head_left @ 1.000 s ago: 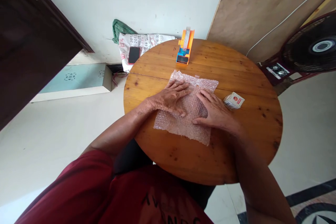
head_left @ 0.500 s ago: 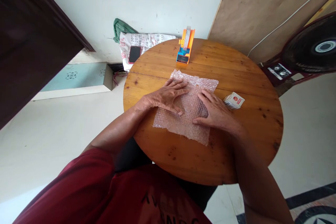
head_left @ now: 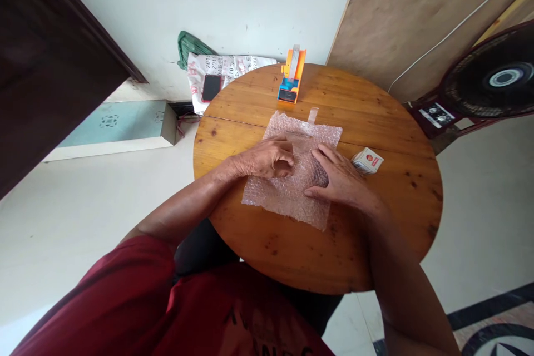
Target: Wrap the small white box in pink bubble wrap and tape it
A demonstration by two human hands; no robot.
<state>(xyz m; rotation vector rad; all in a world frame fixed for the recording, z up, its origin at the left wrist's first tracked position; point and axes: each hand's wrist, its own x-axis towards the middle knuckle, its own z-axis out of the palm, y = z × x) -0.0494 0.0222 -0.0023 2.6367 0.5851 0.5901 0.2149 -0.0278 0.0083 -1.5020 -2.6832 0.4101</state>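
A sheet of bubble wrap point(head_left: 287, 200) lies across the middle of the round wooden table. Over its left part, my left hand point(head_left: 271, 158) is closed, fingers curled down and drawn together; what they pinch, if anything, I cannot make out. My right hand point(head_left: 334, 175) rests on the right side of the sheet, thumb and fingers apart. A short strip of clear tape point(head_left: 312, 115) shows at the far edge of the wrap. Just beyond my right hand stands a small white box point(head_left: 367, 161) with a red mark.
An orange and blue tape dispenser point(head_left: 292, 78) stands at the far side of the table point(head_left: 400, 206). Behind the table's far left edge, a phone point(head_left: 211, 88) lies on a printed white sack point(head_left: 242, 64). A large fan point(head_left: 500, 75) stands at the right.
My left hand has gone from lying flat and spread to curled up. The tape strip now shows at the wrap's far edge. My right hand stays nearly in place.
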